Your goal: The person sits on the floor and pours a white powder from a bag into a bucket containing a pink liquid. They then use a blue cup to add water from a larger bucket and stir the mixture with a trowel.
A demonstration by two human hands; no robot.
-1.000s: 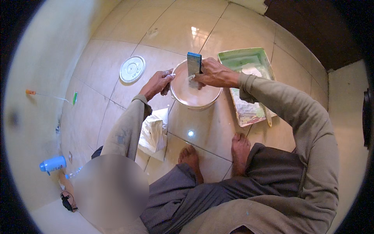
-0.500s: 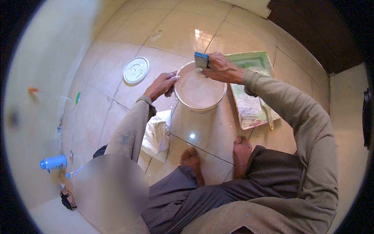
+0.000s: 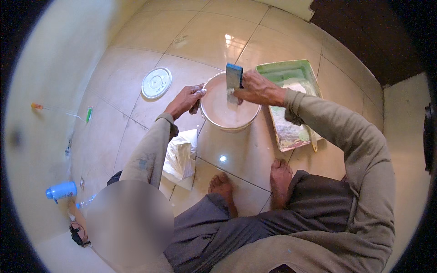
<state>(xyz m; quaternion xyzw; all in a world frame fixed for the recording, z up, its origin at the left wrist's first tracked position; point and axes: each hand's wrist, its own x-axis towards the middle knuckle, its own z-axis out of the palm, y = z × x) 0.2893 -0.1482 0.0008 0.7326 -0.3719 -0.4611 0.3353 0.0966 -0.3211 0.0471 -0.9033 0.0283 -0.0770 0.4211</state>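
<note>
A white bucket (image 3: 231, 129) stands on the tiled floor in front of my feet, with a smooth, pale pinkish-beige mix (image 3: 230, 111) inside. My left hand (image 3: 185, 101) is closed on the bucket's left rim. Whitish smears show on its fingers. In my right hand (image 3: 259, 87), over the right part of the bucket, is a flat putty knife (image 3: 234, 75) with a blue edge at its top. The knife stands roughly upright over the mix; whether its lower end dips in is hard to make out.
To the right lies a green, paint-stained tray (image 3: 309, 68) with a yellow-handled tool (image 3: 313, 142) on it. A round white lid (image 3: 156, 83) is at left. Near my left forearm sits a crumpled white bag (image 3: 181, 159). A blue bottle (image 3: 62, 190) is by the left wall.
My right hand has lowered slightly, and the putty knife has turned so more of its flat side shows. My left hand stays on the rim.
</note>
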